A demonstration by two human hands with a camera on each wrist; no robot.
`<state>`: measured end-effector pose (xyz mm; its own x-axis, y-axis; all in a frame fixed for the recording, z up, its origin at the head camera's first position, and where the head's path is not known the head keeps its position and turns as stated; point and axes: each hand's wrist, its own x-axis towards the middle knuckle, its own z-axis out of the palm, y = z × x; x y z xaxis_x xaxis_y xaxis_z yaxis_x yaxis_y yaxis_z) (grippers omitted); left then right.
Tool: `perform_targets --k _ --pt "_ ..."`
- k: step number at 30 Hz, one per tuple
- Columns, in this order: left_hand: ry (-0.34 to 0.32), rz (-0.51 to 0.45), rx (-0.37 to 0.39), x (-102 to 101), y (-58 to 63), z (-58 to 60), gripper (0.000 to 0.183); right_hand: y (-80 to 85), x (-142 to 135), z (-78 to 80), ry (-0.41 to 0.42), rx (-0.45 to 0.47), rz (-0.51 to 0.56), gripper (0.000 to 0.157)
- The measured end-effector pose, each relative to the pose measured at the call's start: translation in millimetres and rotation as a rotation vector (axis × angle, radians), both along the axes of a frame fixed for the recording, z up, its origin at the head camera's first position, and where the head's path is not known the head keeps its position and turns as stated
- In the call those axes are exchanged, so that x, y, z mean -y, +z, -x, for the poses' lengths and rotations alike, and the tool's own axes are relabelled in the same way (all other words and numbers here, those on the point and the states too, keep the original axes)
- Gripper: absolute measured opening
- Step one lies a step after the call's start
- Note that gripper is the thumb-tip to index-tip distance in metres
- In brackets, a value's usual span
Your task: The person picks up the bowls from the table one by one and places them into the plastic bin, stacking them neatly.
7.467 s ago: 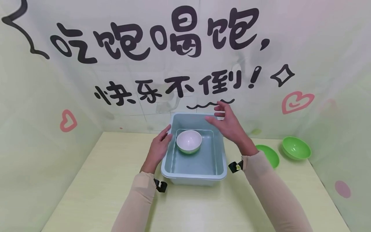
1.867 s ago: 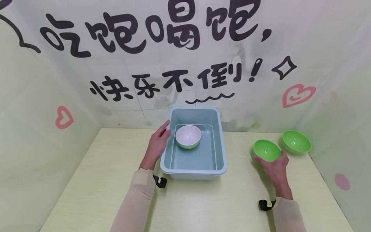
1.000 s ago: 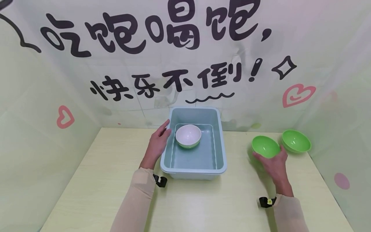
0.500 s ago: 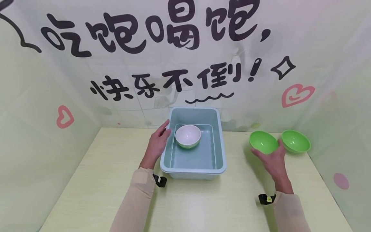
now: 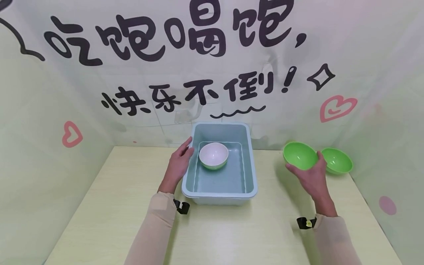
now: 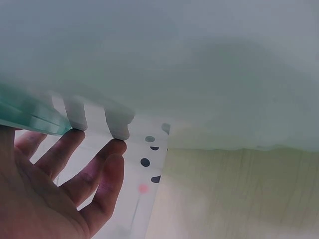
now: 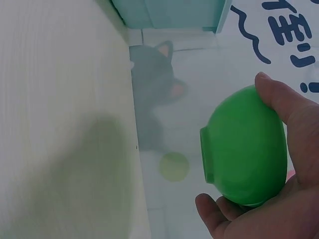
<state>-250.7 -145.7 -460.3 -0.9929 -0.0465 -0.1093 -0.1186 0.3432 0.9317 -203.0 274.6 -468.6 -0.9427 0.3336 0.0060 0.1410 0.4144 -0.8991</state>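
Sitting in tub (image 5: 220, 184), bowl (image 5: 214, 154), seemingly green below

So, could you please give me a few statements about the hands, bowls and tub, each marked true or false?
1. The left hand touches the blue tub. True.
2. Both hands are free. False: the right hand holds a green bowl.
3. The tub is empty. False: a white-lined bowl stands in it.
4. The held bowl is raised off the table. True.
5. Another green bowl is right of the tub. True.
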Motion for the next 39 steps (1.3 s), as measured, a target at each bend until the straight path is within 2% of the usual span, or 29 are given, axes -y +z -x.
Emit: perform_targets --k 14,39 --pt "0.0 0.008 -0.006 0.2 2.1 -0.5 0.05 24.2 8.9 11.8 0.007 -0.022 -0.011 0.122" --pt "0.0 -0.002 0.01 -0.1 0.4 1.2 0.049 49.6 20.1 25.3 0.052 -0.081 0.002 0.121"
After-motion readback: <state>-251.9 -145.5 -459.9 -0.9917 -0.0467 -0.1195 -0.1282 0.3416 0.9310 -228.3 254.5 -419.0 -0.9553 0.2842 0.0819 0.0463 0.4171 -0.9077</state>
